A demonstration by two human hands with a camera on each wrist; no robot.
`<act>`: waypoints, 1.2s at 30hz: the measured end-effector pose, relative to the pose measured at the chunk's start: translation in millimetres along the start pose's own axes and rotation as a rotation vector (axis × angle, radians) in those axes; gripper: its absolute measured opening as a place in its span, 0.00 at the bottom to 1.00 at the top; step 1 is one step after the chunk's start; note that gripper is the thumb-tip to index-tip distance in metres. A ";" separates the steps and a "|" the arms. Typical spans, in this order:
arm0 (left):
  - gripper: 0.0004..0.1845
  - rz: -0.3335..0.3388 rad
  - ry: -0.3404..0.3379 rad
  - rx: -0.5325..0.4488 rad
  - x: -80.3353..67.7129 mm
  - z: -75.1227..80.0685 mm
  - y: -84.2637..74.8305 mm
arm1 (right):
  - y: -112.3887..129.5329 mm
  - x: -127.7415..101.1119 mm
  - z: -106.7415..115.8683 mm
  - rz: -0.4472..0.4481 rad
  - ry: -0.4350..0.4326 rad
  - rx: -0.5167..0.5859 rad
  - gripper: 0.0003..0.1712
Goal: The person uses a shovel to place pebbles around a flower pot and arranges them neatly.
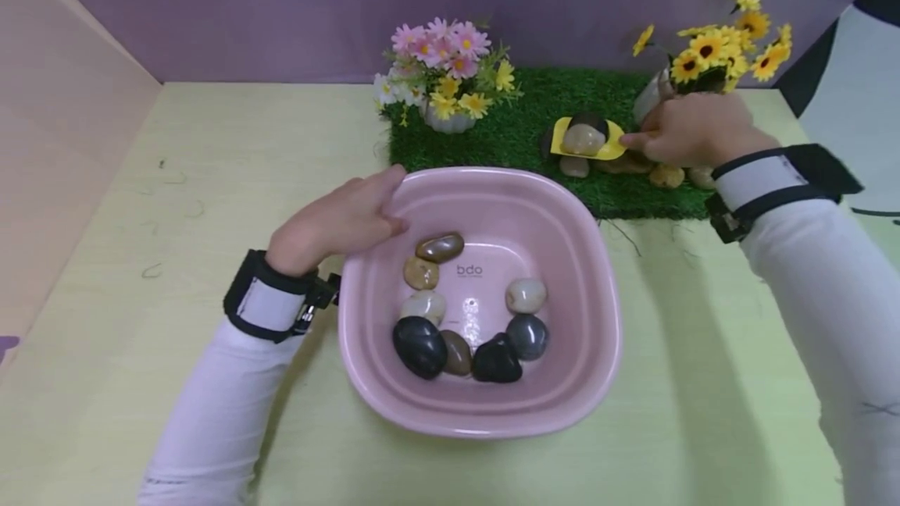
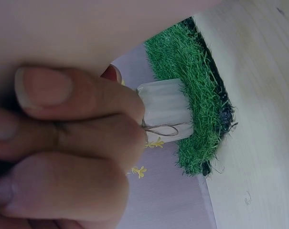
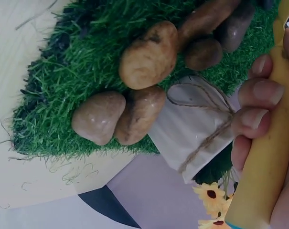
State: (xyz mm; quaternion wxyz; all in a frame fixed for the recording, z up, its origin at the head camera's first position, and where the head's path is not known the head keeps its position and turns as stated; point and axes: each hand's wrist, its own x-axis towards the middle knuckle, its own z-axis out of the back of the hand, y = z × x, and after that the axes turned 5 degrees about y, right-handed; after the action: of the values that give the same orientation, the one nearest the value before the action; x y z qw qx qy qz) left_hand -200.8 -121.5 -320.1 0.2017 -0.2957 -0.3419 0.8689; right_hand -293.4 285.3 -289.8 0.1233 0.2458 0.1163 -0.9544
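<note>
My left hand (image 1: 344,217) grips the upper left rim of a pink basin (image 1: 605,318), fingers curled in the left wrist view. Smooth stones, including a large black stone (image 1: 419,347) and a white stone (image 1: 526,296), lie along the basin's floor. With fingers wrapped around its yellow handle (image 3: 266,167), my right hand (image 1: 696,131) holds a small yellow shovel (image 1: 612,148) over the grass mat. A pale tan stone (image 1: 583,140) lies on the shovel's blade; a dark stone (image 1: 591,122) shows right behind it.
Green artificial grass (image 1: 492,148) lies behind the basin. On it stand a pot of pink flowers (image 1: 450,53) and a white pot (image 3: 192,126) with yellow flowers (image 1: 710,49). More stones, among them a tan stone (image 3: 149,55), sit along the mat's right part. A purple wall (image 1: 281,14) rises behind.
</note>
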 end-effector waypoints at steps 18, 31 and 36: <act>0.12 -0.003 0.000 0.006 -0.8 -0.1 -0.3 | 8.7 3.4 4.0 -0.017 0.008 -0.082 0.35; 0.12 0.000 -0.019 0.016 -0.8 -1.3 -1.6 | 10.7 -4.8 9.5 -0.049 -0.019 -0.137 0.35; 0.12 0.010 -0.021 0.015 -0.8 -1.3 -0.9 | 18.0 -13.2 18.0 -0.046 -0.056 -0.176 0.35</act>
State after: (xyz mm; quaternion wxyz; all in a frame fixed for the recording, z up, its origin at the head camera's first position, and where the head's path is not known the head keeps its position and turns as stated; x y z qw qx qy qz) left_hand -199.2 -120.7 -319.9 0.1960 -0.2869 -0.3361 0.8754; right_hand -284.9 265.7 -270.8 0.1260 0.2044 0.2020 -0.9495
